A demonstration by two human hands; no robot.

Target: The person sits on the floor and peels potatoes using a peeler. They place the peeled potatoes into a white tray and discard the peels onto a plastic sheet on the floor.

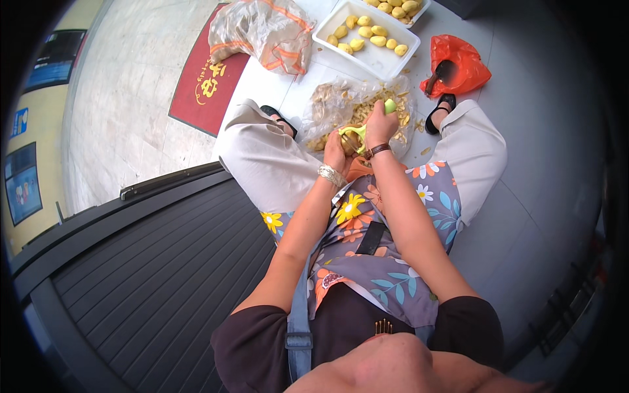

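1. Nearest, between the knees: the left hand has its fingers curled about a potato, mostly hidden; a firm grip is likely, but the fingertips cannot be made out.
2. Just right of it: the right hand is closed around the handle of a green peeler, its head at the potato. How much skin remains on this piece cannot be told.
3. Beyond the hands: a clear plastic bag lies spread on the floor, bearing many peelings; judged as evidence of considerable peeling completed.
4. Far right: a red bag, with a dark object on it.
5. Far left: an orange-striped bag; contents unclear, so the unpeeled remainder cannot be established.
6. Farthest: a white tray holds yellow potatoes, apparently peeled, with room for more; a second tray behind looks fuller.
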